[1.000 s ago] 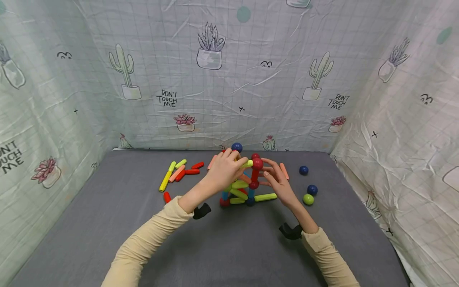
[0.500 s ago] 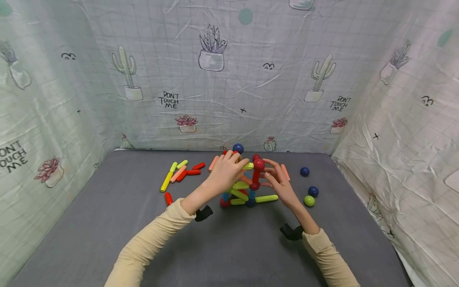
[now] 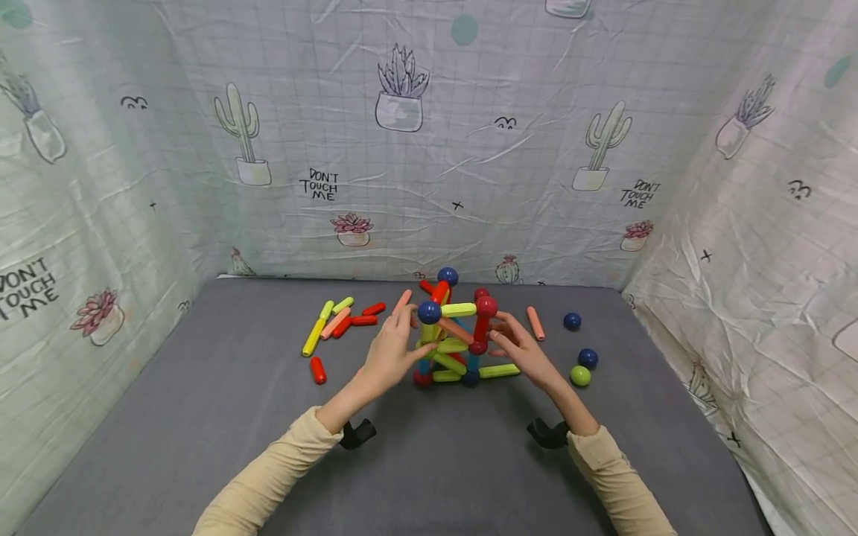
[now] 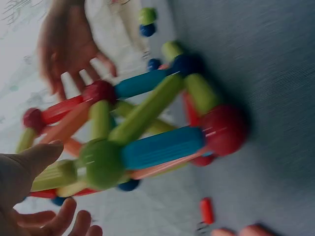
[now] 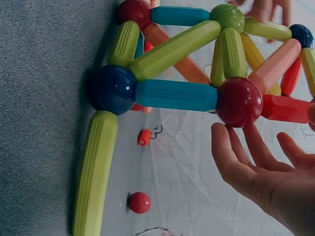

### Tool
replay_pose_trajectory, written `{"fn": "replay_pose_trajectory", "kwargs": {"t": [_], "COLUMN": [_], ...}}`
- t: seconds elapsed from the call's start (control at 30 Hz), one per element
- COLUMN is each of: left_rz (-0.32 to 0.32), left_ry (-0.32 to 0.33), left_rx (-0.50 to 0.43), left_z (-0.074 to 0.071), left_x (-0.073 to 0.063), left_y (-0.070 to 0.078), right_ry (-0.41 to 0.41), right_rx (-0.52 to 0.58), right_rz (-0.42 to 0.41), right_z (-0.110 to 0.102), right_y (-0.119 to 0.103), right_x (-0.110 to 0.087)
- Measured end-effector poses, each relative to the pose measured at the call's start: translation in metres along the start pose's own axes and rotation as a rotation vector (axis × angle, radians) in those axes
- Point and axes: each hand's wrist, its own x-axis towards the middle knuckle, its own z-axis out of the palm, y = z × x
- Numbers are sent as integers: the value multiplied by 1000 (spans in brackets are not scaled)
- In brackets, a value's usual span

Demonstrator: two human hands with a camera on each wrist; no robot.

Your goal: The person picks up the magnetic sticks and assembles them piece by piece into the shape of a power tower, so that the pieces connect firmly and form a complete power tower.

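A frame of magnetic sticks and balls stands on the grey table between both hands. On its top, a yellow-green stick [image 3: 459, 309] joins a blue ball [image 3: 429, 312] to a red ball [image 3: 486, 306]. My left hand [image 3: 387, 350] is at the left side with thumb and fingers spread apart, close to the green ball [image 4: 102, 163] and an upright yellow-green stick [image 4: 51, 176]. On the right, my right hand [image 3: 526, 353] has loosely bent fingers, with fingertips right at the middle red ball [image 5: 239, 102]. A red stick [image 3: 482, 327] rises above that ball.
Several loose sticks lie left of the frame, among them a yellow stick [image 3: 312, 338] and a short red stick [image 3: 318, 370]. A salmon stick [image 3: 535, 323], a blue ball [image 3: 588, 358] and a green ball [image 3: 580, 376] lie to the right. A patterned cloth [image 3: 456, 171] hangs behind.
My left hand has let go at the top and moved down and left, uncovering the blue ball and the top yellow-green stick. My right hand has barely moved.
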Motion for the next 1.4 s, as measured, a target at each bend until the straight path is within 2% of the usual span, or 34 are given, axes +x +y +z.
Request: {"fn": "replay_pose_trajectory", "kwargs": {"t": [0.13,0.37,0.5,0.63,0.77,0.97,1.13,1.27,1.4], "left_rz": [-30,-4,-25,-41,-29,32,75,85,115], "left_ry": [-82,-71,-81,-98,-106,-136,-187,-210,-222], "left_rx": [12,66,81,77,39,-44,-116,-170,-193], "left_z": [10,9,6,2,4,14,24,28,28], "left_x": [-10,-9,-7,0,12,33,49,53,50], "left_y": [-8,-12,-19,-28,-41,-60,-66,-68,-74], "right_ry": [-29,-44,-75,-126,-172,-210,-209,-208,-179], "right_rx": [-4,-33,-45,-59,-60,-55,-58,-81,-124], "right_rz": [14,-30,-53,-73,-100,-105,-135,-155,-176], "right_z": [-1,-1,1,6,15,34,50,58,59], "right_y": [4,7,5,2,-1,-3,-4,-5,-5], "right_x": [1,-1,-5,-9,-10,-5,0,1,-1]}}
